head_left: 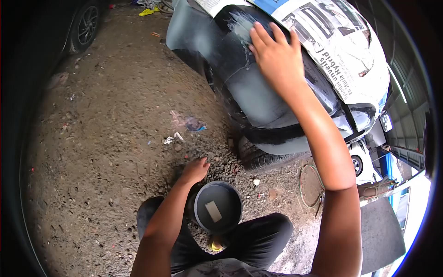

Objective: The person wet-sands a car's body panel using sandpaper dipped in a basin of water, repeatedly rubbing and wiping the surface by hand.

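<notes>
My right hand lies spread over the dark bumper corner of a car, its fingers apart near a whitish, scuffed smear. Whether anything thin is under the palm is hidden. Below it the bumper has a grey, primer-like patch. My left hand hangs above the gravel, beside the rim of a black bucket, with its fingers loosely curled and nothing visible in them. Inside the bucket is a pale rectangular block. The bucket stands between my knees.
Newspaper covers the car's upper body. A tyre sits under the bumper. Another car's wheel shows at the upper left. Rags and litter lie on the rough ground. A coiled hose or wire is to the right.
</notes>
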Action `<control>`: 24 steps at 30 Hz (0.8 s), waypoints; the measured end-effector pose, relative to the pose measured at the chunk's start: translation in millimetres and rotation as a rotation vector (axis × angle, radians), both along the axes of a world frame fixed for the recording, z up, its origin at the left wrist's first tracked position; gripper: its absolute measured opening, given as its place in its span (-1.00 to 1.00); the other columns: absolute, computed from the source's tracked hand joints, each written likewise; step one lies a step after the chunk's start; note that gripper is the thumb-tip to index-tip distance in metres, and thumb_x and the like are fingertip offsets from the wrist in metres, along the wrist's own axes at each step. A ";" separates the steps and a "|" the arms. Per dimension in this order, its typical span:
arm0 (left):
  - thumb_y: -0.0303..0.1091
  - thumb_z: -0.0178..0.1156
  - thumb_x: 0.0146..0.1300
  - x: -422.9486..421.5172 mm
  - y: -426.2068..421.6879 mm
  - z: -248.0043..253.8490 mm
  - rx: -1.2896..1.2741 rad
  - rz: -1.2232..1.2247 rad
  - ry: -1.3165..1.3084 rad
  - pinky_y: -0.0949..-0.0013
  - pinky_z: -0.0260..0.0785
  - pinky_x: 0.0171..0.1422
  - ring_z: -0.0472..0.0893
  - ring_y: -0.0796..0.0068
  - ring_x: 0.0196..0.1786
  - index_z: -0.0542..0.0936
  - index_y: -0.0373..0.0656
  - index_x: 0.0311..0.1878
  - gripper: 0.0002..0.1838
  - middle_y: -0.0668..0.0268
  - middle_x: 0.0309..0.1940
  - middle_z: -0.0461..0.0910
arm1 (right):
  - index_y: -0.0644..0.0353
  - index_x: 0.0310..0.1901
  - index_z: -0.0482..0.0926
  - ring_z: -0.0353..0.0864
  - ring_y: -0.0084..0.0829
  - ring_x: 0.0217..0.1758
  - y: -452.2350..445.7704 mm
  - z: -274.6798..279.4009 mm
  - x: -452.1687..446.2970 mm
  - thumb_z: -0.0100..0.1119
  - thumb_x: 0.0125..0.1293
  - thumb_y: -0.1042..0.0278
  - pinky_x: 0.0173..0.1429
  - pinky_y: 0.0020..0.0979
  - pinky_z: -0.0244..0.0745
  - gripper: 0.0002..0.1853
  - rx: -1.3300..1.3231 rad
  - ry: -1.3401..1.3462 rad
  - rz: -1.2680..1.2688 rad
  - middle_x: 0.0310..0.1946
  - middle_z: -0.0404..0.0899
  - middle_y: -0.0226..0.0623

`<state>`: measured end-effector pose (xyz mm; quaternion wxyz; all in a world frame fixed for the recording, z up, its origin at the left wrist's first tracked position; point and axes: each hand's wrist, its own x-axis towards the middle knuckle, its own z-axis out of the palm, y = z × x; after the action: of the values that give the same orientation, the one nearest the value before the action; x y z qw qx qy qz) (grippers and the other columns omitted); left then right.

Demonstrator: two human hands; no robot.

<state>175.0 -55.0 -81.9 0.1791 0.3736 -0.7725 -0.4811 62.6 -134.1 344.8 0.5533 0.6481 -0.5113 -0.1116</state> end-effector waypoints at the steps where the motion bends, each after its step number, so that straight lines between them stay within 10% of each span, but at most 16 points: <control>1: -0.12 0.06 0.52 1.1 3.6 -3.4 0.009 0.031 0.027 -0.06 0.48 0.19 0.66 -0.14 0.09 0.55 -0.15 0.27 -0.59 -0.09 -0.02 0.69 | 0.04 0.44 0.46 0.33 -0.21 0.57 -14.1 0.2 8.0 -0.07 0.60 0.03 0.56 0.30 0.11 -0.50 -0.007 0.008 -0.034 0.52 0.37 -0.44; 12: -0.13 -0.01 0.50 13.0 3.1 7.2 0.004 0.003 -0.101 -0.06 0.48 0.28 0.63 -0.09 0.18 0.50 -0.13 0.37 -0.52 -0.03 0.13 0.66 | -0.06 0.46 0.42 0.22 -0.17 0.63 -21.5 5.7 32.7 -0.14 0.63 0.00 0.56 0.32 0.11 -0.51 -0.041 0.013 -0.145 0.55 0.34 -0.47; 15: -0.11 0.01 0.50 7.6 0.5 -7.3 -0.029 0.013 -0.097 -0.04 0.47 0.30 0.63 -0.10 0.18 0.50 -0.14 0.37 -0.51 -0.05 0.12 0.67 | 0.19 0.48 0.39 0.07 0.05 0.67 -30.5 19.3 48.5 -0.08 0.60 -0.05 0.67 0.21 -0.09 -0.40 0.095 -0.135 -0.195 0.62 0.14 -0.03; 24: -0.13 -0.01 0.48 4.9 3.4 -2.2 -0.032 0.028 -0.053 -0.06 0.47 0.29 0.63 -0.13 0.17 0.53 -0.16 0.33 -0.52 -0.10 0.09 0.66 | 0.16 0.51 0.37 0.00 -0.02 0.71 -32.8 20.6 46.1 -0.16 0.63 0.06 0.65 0.33 -0.18 -0.44 0.107 -0.041 -0.187 0.66 0.09 -0.22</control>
<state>179.9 -51.6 -84.1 0.1713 0.3939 -0.7795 -0.4560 108.7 -166.9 365.4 0.4942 0.6283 -0.5742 -0.1767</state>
